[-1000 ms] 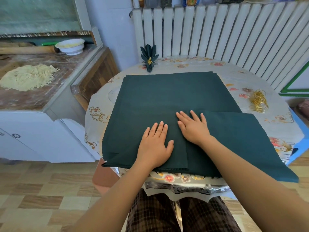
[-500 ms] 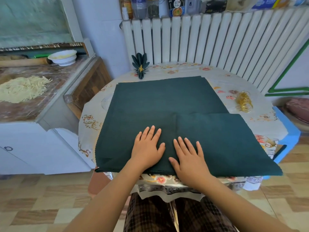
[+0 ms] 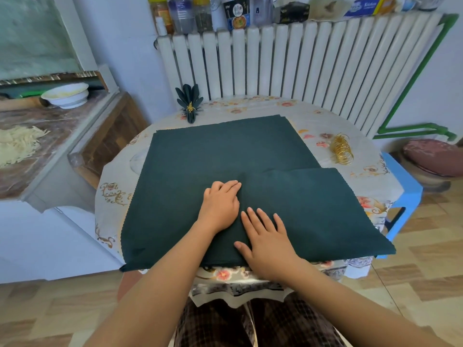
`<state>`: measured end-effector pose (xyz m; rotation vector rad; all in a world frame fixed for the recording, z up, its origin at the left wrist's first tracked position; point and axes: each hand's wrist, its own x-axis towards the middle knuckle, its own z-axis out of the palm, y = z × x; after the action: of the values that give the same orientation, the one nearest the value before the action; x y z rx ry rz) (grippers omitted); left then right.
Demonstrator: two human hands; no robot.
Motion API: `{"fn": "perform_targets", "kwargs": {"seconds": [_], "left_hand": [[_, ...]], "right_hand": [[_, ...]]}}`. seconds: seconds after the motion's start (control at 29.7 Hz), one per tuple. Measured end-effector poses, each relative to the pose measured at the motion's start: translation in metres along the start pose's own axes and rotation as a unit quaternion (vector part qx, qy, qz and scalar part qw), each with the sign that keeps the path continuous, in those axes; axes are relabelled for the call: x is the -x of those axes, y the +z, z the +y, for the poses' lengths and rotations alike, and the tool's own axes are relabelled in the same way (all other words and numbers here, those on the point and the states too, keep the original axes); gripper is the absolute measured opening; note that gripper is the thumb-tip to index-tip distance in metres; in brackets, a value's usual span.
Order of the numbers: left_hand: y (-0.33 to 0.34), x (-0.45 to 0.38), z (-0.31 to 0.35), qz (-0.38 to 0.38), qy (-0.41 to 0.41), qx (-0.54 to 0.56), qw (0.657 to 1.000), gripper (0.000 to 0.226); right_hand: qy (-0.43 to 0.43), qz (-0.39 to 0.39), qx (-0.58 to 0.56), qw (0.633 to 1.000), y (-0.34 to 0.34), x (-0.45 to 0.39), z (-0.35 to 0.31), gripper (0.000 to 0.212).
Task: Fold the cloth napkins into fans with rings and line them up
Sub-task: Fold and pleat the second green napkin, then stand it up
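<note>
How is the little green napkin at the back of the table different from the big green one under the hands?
The finished napkin is pleated into a small fan, while the flat napkin lies spread wide over the table. The finished napkin is cinched by a gold ring; the flat napkin has none. Nobody touches the finished napkin, but the left hand and right hand press on the flat napkin. Both are the same dark green cloth.

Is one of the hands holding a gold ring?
No. The gold rings lie apart on the table, and both hands rest flat on the green napkin.
</note>
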<state>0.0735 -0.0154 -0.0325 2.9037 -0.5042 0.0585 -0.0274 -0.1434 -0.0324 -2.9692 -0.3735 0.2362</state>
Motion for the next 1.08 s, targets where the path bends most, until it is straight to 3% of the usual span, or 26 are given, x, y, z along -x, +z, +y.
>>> {"fn": "perform_targets", "kwargs": {"seconds": [0.13, 0.24, 0.3, 0.47, 0.74, 0.88, 1.08], "left_hand": [[0.003, -0.003, -0.003, -0.001, -0.003, -0.002, 1.000, 0.047], [0.007, -0.003, -0.002, 0.005, -0.005, 0.000, 1.000, 0.048], [0.008, -0.002, -0.003, 0.013, -0.003, -0.002, 1.000, 0.048], [0.010, -0.002, -0.004, 0.018, -0.005, 0.003, 1.000, 0.048], [0.010, -0.002, -0.004, 0.019, -0.008, 0.000, 1.000, 0.048], [0.009, -0.002, -0.004, 0.018, -0.008, 0.002, 1.000, 0.048], [0.010, -0.002, -0.004, 0.019, -0.005, -0.013, 1.000, 0.047]], "right_hand": [[-0.029, 0.024, -0.001, 0.999, -0.018, -0.004, 0.015, 0.094], [0.005, 0.103, -0.027, 0.994, -0.026, -0.029, 0.038, 0.054], [0.062, 0.137, -0.032, 0.988, -0.030, -0.055, 0.064, 0.040], [0.213, 0.063, -0.015, 0.975, -0.052, -0.099, 0.131, 0.043], [0.213, -0.100, 0.055, 0.970, -0.091, -0.113, 0.163, 0.041], [0.195, -0.078, 0.064, 0.976, -0.103, -0.105, 0.163, 0.047], [0.205, -0.006, 0.138, 0.969, -0.133, -0.061, 0.154, 0.010]]}}
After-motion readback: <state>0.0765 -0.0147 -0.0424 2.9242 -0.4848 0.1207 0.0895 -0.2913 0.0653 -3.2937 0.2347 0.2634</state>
